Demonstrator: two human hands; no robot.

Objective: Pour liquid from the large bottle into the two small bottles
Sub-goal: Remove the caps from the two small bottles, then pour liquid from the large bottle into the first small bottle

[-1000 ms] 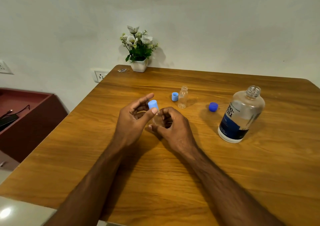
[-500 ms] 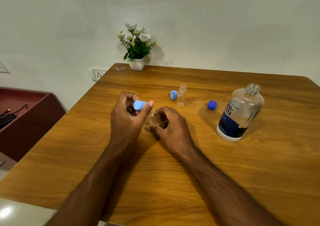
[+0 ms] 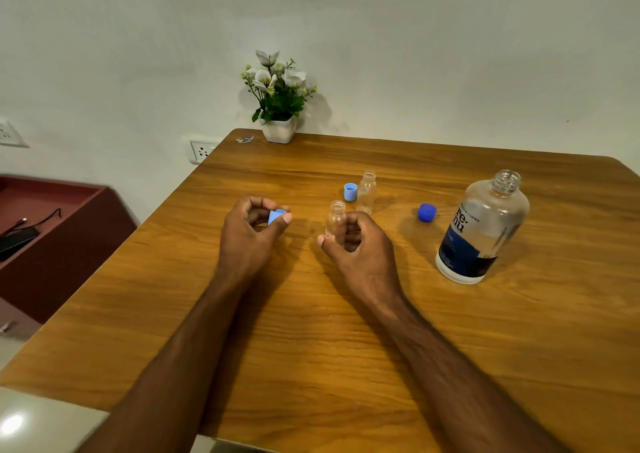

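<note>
The left hand (image 3: 247, 234) pinches a light blue cap (image 3: 276, 215) in its fingers, while the right hand (image 3: 356, 244) grips an uncapped small bottle (image 3: 335, 217) upright. Just beyond stands the second small bottle (image 3: 366, 192) beside its cap (image 3: 350, 191). The open large bottle (image 3: 483, 227) stands on the surface (image 3: 311, 348) at right, its dark blue cap (image 3: 427, 212) to its left.

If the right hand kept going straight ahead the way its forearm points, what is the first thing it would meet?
Likely the second small bottle, standing open just beyond the right hand and the small bottle in its grip. The light blue cap sits beside it. Depth is uncertain from one view.
</note>
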